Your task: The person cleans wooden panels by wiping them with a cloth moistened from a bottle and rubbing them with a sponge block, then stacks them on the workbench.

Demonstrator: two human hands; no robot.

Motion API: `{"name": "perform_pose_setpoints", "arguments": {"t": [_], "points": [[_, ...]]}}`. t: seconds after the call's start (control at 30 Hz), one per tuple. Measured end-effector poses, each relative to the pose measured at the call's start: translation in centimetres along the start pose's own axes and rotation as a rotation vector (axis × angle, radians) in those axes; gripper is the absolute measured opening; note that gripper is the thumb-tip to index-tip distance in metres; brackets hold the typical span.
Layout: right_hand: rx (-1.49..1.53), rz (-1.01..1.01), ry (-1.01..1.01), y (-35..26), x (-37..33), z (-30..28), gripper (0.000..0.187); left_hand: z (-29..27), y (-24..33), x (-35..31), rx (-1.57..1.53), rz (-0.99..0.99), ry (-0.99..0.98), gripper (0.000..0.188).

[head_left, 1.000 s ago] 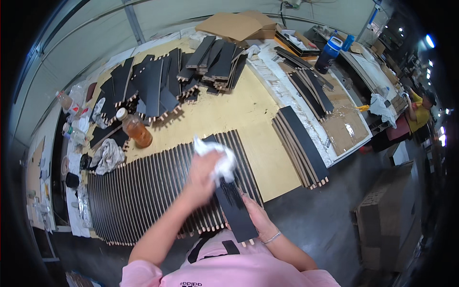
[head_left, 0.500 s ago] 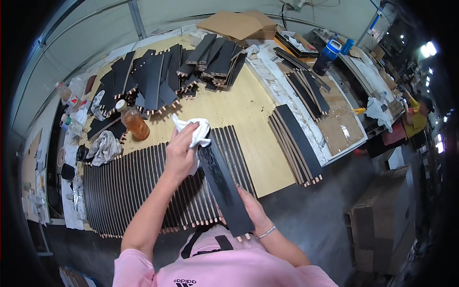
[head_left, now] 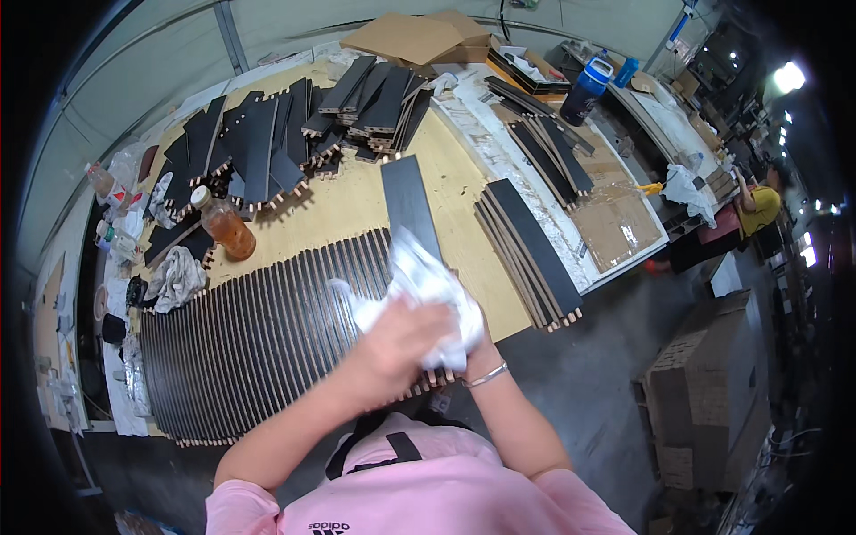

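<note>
My left hand (head_left: 397, 346) grips a crumpled white cloth (head_left: 419, 283) and presses it on the near end of a long black plank (head_left: 407, 198). The plank points away from me over the wooden table (head_left: 352, 214). My right hand (head_left: 474, 355) sits under the cloth at the plank's near end and holds it; only its wrist with a thin bracelet (head_left: 489, 375) shows clearly. Below the plank lies a row of several black slats (head_left: 259, 334) set side by side.
Heaps of black planks (head_left: 267, 143) fill the back of the table, and a neat stack (head_left: 528, 250) lies at my right. An orange bottle (head_left: 225, 227) and a rag (head_left: 175, 276) stand at the left. A person in yellow (head_left: 758, 207) is far right, with cardboard boxes (head_left: 704, 401) on the floor.
My left hand has drawn the cloth along the plank from its far part back toward my body. The plank now reaches farther out over the table.
</note>
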State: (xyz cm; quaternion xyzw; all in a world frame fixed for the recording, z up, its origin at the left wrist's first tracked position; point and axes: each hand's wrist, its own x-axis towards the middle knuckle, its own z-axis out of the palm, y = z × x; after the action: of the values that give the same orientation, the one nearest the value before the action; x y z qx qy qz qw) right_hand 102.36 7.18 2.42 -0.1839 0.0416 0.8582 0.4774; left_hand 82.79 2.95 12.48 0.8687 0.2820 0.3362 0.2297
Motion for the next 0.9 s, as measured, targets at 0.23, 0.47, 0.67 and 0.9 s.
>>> {"name": "perform_pose_setpoints", "arguments": {"t": [0.23,0.47,0.67,0.9], "points": [[-0.381,-0.131,-0.016,-1.4,-2.7,1.0,0.067,-1.0,-1.7,-9.4,-0.193,-0.52,0.283,0.038],[-0.499,-0.127,0.103,4.6,-5.5,0.0,0.048,-0.4,-1.3,-2.0,0.159,-0.147,-0.038,0.053],[-0.45,0.234,-0.166,3.9,-8.3,-3.9,0.052,-6.7,-11.1,-0.1,0.022,-0.405,0.416,0.031],[-0.791,-0.187,-0.06,-0.2,-10.5,-1.1,0.053,-5.1,-16.3,-4.9,-0.015,-0.759,0.577,0.025]]}}
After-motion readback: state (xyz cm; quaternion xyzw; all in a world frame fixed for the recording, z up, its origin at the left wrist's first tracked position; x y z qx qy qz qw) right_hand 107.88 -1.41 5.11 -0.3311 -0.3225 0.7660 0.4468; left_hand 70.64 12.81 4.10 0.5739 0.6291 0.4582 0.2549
